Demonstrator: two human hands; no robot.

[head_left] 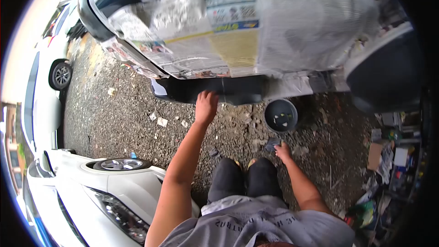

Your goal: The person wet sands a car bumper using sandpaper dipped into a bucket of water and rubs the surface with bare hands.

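Observation:
My left hand reaches forward to the lower edge of the glossy black sill of a car. Its fingers rest against the panel, slightly apart and a little blurred, holding nothing. Low over the gravel, my right hand pinches a small dark grey sheet that looks like sandpaper. Just beyond that hand stands a black bucket with some pale bits inside. Newspaper and plastic masking cover the car's side above the sill.
A white car is close on my left, with another white car farther off. Gravel ground with scattered pale scraps lies around me. On the right is a cluttered pile of cardboard, papers and other items. A dark wheel-arch area is at upper right.

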